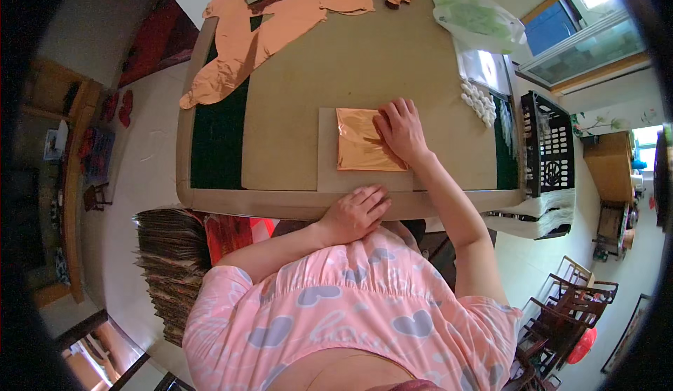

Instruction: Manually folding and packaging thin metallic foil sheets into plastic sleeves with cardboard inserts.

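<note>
A shiny copper-coloured foil square (359, 142) lies on a grey-brown board (327, 145) near the front edge of the table. My right hand (405, 135) rests over the right side of the foil, its fingers stretched forward and its palm down. Whatever is beneath the palm is hidden. My left hand (356, 212) lies palm down at the table's front edge, just below the board, with loosely extended fingers and nothing visible in it.
Larger copper foil pieces (287, 30) lie at the far left and back. Rolled white pieces (478, 103) and a plastic bag (477, 19) are on the right. A black crate (549, 145) stands beyond the right edge; stacked brown sheets (168, 265) stand at lower left.
</note>
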